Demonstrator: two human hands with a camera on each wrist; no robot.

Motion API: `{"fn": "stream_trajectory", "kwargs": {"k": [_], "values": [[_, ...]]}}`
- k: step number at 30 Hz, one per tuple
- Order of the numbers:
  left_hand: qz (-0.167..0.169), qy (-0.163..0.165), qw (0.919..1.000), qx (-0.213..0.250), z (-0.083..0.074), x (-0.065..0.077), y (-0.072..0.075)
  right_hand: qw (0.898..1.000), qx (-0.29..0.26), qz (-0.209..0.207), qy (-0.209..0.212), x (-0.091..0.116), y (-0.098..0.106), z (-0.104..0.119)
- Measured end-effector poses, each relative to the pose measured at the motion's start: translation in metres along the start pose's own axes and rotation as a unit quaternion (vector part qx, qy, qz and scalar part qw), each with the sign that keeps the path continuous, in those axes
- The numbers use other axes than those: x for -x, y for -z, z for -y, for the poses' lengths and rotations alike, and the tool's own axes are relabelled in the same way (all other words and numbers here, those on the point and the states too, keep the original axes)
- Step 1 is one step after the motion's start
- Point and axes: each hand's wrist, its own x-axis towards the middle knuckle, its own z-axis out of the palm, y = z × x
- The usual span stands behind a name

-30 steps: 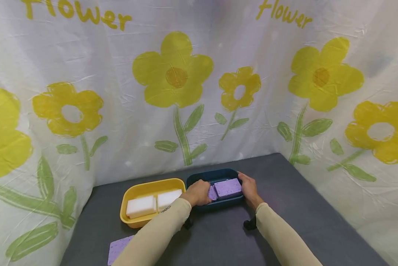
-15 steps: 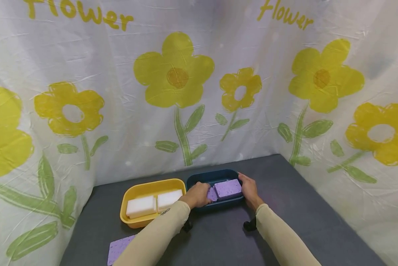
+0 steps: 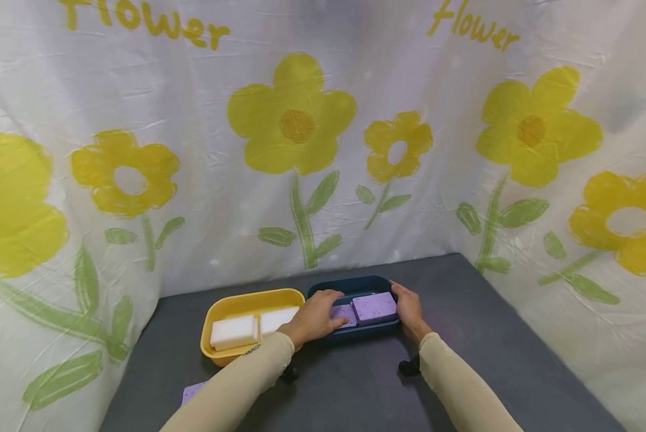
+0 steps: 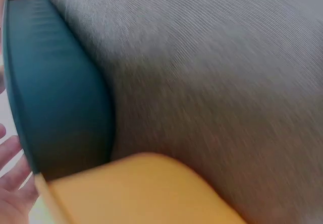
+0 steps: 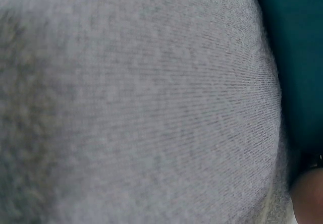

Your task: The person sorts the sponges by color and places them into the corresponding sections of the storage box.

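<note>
A dark blue plastic bin (image 3: pixel 350 285) holds two purple sponges lying side by side. My right hand (image 3: pixel 409 309) grips its right end. Over the bin's left end is my left hand (image 3: pixel 313 318), fingers spread and nothing held, just beside the left purple sponge (image 3: pixel 343 314). The right purple sponge (image 3: pixel 375 307) sits higher than its neighbour. In the left wrist view, the fingers of my left hand (image 4: pixel 15 178) show behind the bin's wall (image 4: pixel 60 93). The right wrist view catches only the bin's side (image 5: pixel 303 57) and a bit of a digit.
Left of the blue bin, close against it, stands a yellow bin (image 3: pixel 226 309) with white sponges (image 3: pixel 233 331) inside. Another purple sponge (image 3: pixel 191 391) lies on the dark grey tabletop (image 3: pixel 355 384), partly behind my left sleeve. A flower-printed curtain (image 3: pixel 193 240) rises behind the table.
My left hand has let go of the left purple sponge; its fingers have spread and moved slightly left and up, exposing more of it. The right hand stays at the bin. The head view has shifted slightly.
</note>
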Motion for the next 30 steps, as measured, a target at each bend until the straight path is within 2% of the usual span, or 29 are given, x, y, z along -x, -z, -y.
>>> {"fn": "stream_trajectory", "kwargs": {"k": [10,16,23,30], "values": [[-0.005,-0.032,0.9993,-0.019,0.013,0.032,0.027,1.000,0.011,0.006,-0.001,0.002,0.000,0.001],[0.003,-0.031,0.9991,-0.028,0.012,0.051,0.039,1.000,0.008,0.002,-0.001,0.000,-0.001,-0.002],[-0.021,-0.066,0.9963,-0.050,0.013,0.075,0.048,1.000,0.000,0.008,-0.008,0.001,-0.002,-0.001],[-0.019,-0.071,0.9942,-0.079,0.016,0.100,0.066,1.000,-0.001,0.009,-0.010,0.001,0.000,0.001]]}}
